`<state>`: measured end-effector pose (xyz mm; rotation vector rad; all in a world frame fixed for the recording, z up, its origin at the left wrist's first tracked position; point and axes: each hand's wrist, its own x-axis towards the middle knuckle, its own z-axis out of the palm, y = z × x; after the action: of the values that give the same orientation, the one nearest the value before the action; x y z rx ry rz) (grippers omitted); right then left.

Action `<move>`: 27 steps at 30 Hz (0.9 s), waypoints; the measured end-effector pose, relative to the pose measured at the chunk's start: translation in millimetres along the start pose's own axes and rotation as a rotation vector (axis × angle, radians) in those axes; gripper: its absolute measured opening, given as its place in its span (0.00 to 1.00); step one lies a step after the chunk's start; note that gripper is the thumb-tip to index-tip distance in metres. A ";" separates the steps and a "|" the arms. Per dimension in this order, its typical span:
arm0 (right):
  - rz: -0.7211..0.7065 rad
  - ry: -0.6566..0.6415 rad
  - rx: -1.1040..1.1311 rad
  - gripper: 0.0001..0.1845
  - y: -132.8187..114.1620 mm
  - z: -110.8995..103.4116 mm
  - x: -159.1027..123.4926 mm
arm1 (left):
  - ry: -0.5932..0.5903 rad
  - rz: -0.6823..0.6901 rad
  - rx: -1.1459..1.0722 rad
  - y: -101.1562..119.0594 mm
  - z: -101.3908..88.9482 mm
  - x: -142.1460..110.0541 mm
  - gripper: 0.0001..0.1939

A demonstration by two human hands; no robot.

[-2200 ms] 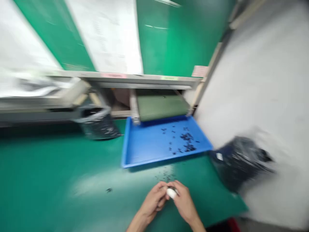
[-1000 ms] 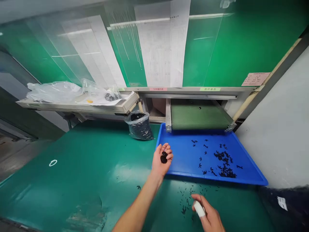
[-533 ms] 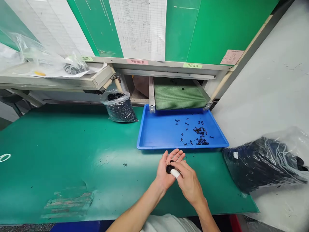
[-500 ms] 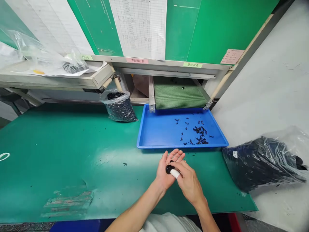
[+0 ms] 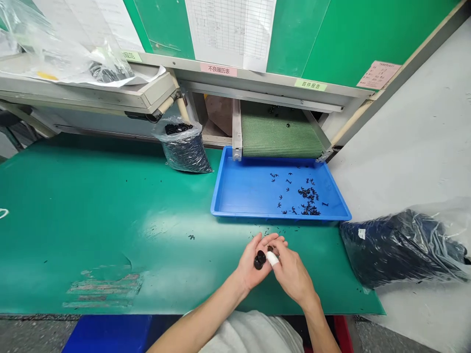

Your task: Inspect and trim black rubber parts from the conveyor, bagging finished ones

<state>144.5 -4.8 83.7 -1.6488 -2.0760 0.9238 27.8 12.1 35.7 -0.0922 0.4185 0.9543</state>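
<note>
My left hand is palm up above the green mat, fingers loosely curled, cradling small round black parts. My right hand is pressed against it from the right, its white-taped fingertip pinching at those parts. Both hands hover just in front of the blue tray, which holds scattered small black pieces on its right half. A few black bits lie on the mat between the tray and my hands.
A green ribbed conveyor belt ends over the tray's back edge. A clear bag of black parts stands left of the tray, a larger dark bag lies at right. A shelf with plastic wrapping is at upper left.
My left hand came back from the tray's left edge to the front of the mat. My right hand joined it and now pinches at the black parts in the palm.
</note>
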 end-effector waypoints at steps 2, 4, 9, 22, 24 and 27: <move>0.005 0.026 0.026 0.13 2.5 1.1 -1.7 | 0.040 -0.010 0.021 0.5 -5.0 0.9 0.16; 0.034 0.058 0.050 0.14 6.1 1.9 -3.5 | 0.115 -0.037 0.069 1.2 -10.4 1.3 0.13; 0.137 0.140 0.031 0.15 14.0 6.1 -5.1 | 0.226 -0.090 0.369 0.1 -17.3 -6.1 0.12; -0.027 0.026 0.151 0.21 37.0 7.7 -20.6 | 0.195 0.100 0.844 16.6 -18.0 -17.7 0.16; 0.000 0.080 0.141 0.19 34.0 8.9 -19.0 | 0.144 0.099 0.946 17.0 -19.1 -19.9 0.17; 0.010 0.075 0.162 0.14 28.8 13.5 -12.8 | 0.029 0.102 1.104 15.0 -23.0 -24.1 0.19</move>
<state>160.9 -17.4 56.3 -1.5862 -1.8926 0.9894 -3.5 -3.8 25.5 0.9229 0.9297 0.7122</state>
